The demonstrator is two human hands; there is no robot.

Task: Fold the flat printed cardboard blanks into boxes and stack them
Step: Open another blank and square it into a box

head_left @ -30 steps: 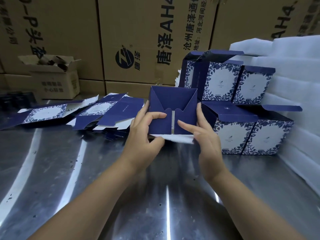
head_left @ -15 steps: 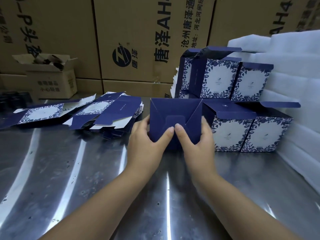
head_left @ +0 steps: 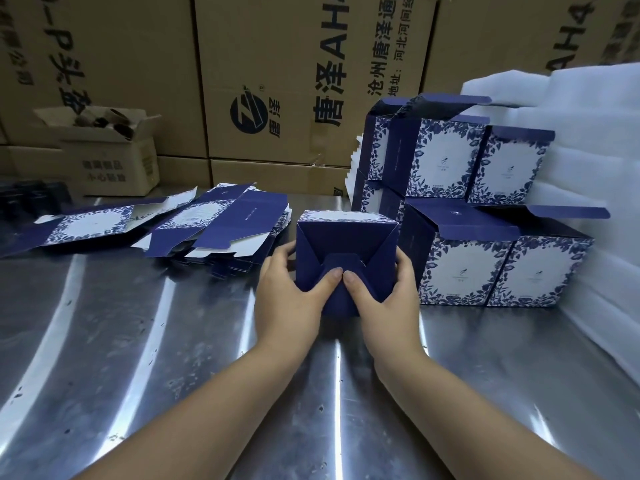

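Observation:
A dark blue box (head_left: pixel 346 239) lies on its side at the table's middle, its interlocked bottom flaps facing me. My left hand (head_left: pixel 291 299) grips its left side and my right hand (head_left: pixel 384 299) grips its right side. Both thumbs press side by side on the middle bottom flap. A loose pile of flat blue-and-white printed blanks (head_left: pixel 221 226) lies to the left of the box. To the right stands a stack of folded boxes (head_left: pixel 471 216), two levels high, with their lids open.
The steel table (head_left: pixel 138 341) is shiny and reflective. White foam sheets (head_left: pixel 588 174) are piled along the right edge. Big brown cartons (head_left: pixel 294 81) wall off the back. A small open carton (head_left: pixel 110 154) and a dark tray (head_left: pixel 31 199) sit at the back left.
The box's bottom flaps were open and held up; they have been folded in and locked together. Both hands lowered the box toward the table, and the thumbs now press the middle flap.

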